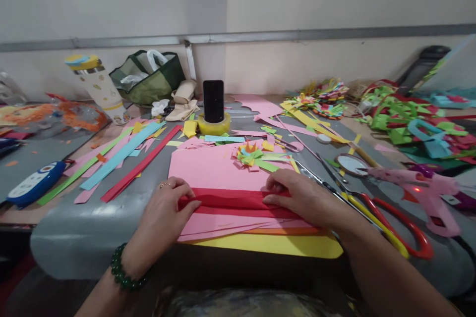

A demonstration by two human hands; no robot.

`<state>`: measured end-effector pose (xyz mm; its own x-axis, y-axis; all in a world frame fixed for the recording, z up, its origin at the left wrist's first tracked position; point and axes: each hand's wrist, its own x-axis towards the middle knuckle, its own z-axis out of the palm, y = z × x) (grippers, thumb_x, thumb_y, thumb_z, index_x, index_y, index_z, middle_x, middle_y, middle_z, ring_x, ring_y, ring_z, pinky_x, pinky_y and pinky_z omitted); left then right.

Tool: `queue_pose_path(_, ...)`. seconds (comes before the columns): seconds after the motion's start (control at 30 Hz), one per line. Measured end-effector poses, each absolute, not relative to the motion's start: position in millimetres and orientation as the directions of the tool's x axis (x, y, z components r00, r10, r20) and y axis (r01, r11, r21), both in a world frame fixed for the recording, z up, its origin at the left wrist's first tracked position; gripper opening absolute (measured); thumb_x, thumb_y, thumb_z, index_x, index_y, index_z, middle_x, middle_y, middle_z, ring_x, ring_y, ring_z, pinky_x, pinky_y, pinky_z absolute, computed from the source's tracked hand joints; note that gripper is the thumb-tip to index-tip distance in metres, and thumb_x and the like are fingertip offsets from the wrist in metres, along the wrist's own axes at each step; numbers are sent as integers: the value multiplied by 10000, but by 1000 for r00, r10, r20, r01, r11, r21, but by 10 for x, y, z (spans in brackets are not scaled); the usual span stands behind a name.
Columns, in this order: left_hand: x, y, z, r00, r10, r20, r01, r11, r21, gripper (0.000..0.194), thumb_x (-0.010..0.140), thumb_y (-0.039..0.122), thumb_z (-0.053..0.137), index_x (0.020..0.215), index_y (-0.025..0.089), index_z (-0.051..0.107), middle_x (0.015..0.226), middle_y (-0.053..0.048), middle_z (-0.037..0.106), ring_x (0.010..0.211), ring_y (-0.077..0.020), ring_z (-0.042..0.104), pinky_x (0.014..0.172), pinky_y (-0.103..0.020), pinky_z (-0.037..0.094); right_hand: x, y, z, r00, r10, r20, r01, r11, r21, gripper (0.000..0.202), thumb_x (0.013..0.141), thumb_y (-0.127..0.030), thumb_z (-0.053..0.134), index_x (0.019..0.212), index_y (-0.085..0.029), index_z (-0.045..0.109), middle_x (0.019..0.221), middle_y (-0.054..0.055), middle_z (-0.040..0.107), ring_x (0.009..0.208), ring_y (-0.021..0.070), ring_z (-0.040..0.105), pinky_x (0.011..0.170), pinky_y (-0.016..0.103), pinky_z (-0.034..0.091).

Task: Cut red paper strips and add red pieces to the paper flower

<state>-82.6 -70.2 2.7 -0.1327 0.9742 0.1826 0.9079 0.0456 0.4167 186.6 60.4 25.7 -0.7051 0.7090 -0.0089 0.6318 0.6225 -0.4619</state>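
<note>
A folded red paper strip (230,201) lies across a stack of pink paper sheets (208,168), with a yellow sheet (290,245) showing beneath at the near edge. My left hand (167,208) pinches the strip's left end between thumb and fingers. At its right end my right hand (297,195) pinches it the same way. Beyond the strip, a small flower of cut paper (250,155) in green, orange and yellow rests on the pink sheets.
Red-handled scissors (401,228) and a pink glue gun (427,188) with a lit red light lie at the right. A phone (213,101) stands in a yellow tape roll (214,125). Paper strips (122,153) lie left; a tumbler (98,89) stands behind.
</note>
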Motion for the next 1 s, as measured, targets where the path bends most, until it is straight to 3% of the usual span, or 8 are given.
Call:
queue_pose_path(0.23, -829, -793, 2, -144, 970, 197, 881, 35, 472, 123, 813, 255, 553, 724, 219, 630, 1133, -72, 577, 1115, -268, 525, 903, -406, 450, 1900, 610, 223, -793, 608, 38, 524, 713, -467, 291, 848, -477, 567, 749, -206, 602, 846, 29, 580, 798, 174, 542, 707, 295, 420)
queue_pose_path(0.37, -856, -752, 10, -122, 974, 190, 875, 15, 484, 206, 844, 350, 539, 724, 219, 643, 1171, -82, 586, 1164, -282, 504, 919, -421, 438, 1897, 613, 232, -789, 613, 32, 536, 713, -452, 283, 865, -452, 557, 731, -204, 578, 831, 22, 569, 768, 166, 534, 680, 287, 417)
queue_pose_path(0.53, -950, -621, 51, -178, 973, 145, 879, 91, 469, 264, 846, 416, 532, 738, 194, 621, 979, -71, 627, 898, -230, 602, 764, -353, 468, 1894, 609, 259, -741, 671, -1, 596, 658, -461, 217, 857, -433, 565, 840, -220, 604, 886, 30, 616, 804, 185, 567, 700, 302, 431)
queue_pose_path(0.67, -986, -562, 113, -211, 972, 99, 886, 148, 440, 292, 822, 442, 554, 672, 192, 574, 818, -32, 608, 736, -189, 579, 648, -305, 430, 1896, 608, 261, -719, 695, -29, 620, 622, -478, 174, 836, -394, 592, 897, -233, 615, 902, 29, 638, 817, 194, 583, 704, 308, 439)
queue_pose_path(0.8, -980, -615, 166, -253, 936, 244, 868, 109, 484, 227, 810, 407, 575, 740, 199, 633, 895, -40, 601, 791, -190, 564, 645, -287, 411, 1906, 627, 229, -742, 669, 39, 585, 676, -448, 157, 870, -332, 535, 797, -212, 606, 851, 36, 621, 796, 185, 567, 704, 304, 429)
queue_pose_path(0.87, -966, -675, 194, -294, 910, 294, 859, 117, 498, 225, 809, 419, 577, 782, 210, 654, 797, -27, 586, 723, -183, 543, 594, -278, 384, 1910, 633, 210, -742, 666, 73, 576, 689, -440, 185, 882, -333, 511, 781, -205, 598, 827, 40, 614, 771, 182, 558, 688, 301, 425)
queue_pose_path(1.0, -921, -776, 230, -286, 956, 73, 671, 145, 728, 296, 873, 467, 490, 758, 210, 583, 545, 37, 519, 508, -132, 480, 482, -243, 337, 1894, 603, 216, -728, 683, 61, 581, 662, -474, 258, 900, -425, 481, 833, -211, 609, 833, 37, 635, 753, 181, 566, 667, 297, 425)
